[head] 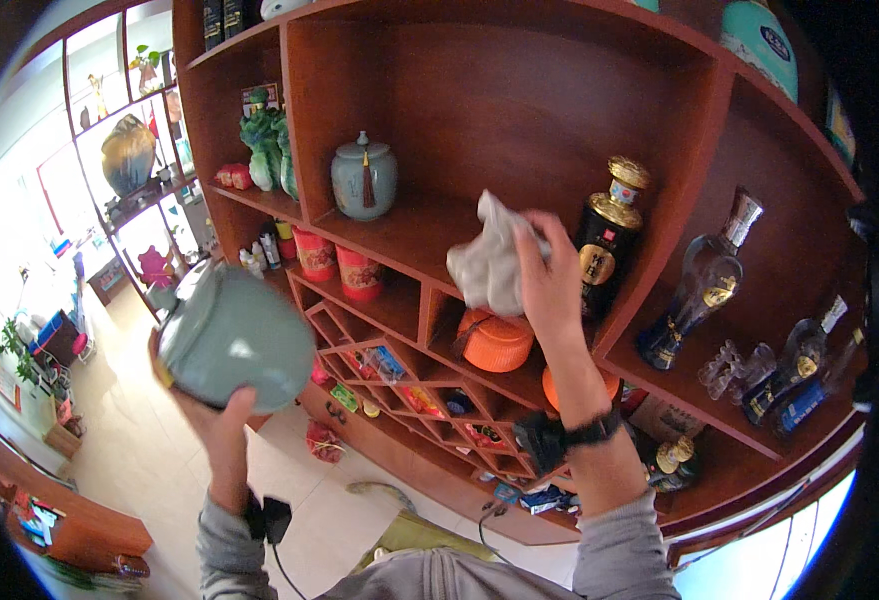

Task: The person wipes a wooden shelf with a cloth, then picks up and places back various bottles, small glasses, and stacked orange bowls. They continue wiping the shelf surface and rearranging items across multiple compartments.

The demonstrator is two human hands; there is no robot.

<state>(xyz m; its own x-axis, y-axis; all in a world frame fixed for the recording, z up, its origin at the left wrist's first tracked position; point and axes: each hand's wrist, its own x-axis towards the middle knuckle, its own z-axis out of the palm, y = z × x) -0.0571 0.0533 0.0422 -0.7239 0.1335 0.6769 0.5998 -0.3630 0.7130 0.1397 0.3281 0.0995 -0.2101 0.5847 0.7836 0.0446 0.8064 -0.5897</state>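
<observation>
My left hand (218,431) grips a celadon-green lidded ceramic jar (240,341), tilted on its side with its lid toward the left. In my right hand (552,277) is a crumpled pale grey cloth (492,259), held up before the front of a wooden shelf (417,229). A similar lidded jar (364,180) with a dark tassel stands upright on that shelf, at its left. Close to my right hand, a black bottle (608,240) with a gold cap stands at the shelf's right end.
Orange lidded jars (495,341) and red canisters (359,271) stand one level lower. Glass bottles (702,281) and small stemmed glasses (736,371) occupy the right compartment. Green cabbage ornaments (263,146) are at the left. A red bag (324,440) lies on the tiled floor (289,472).
</observation>
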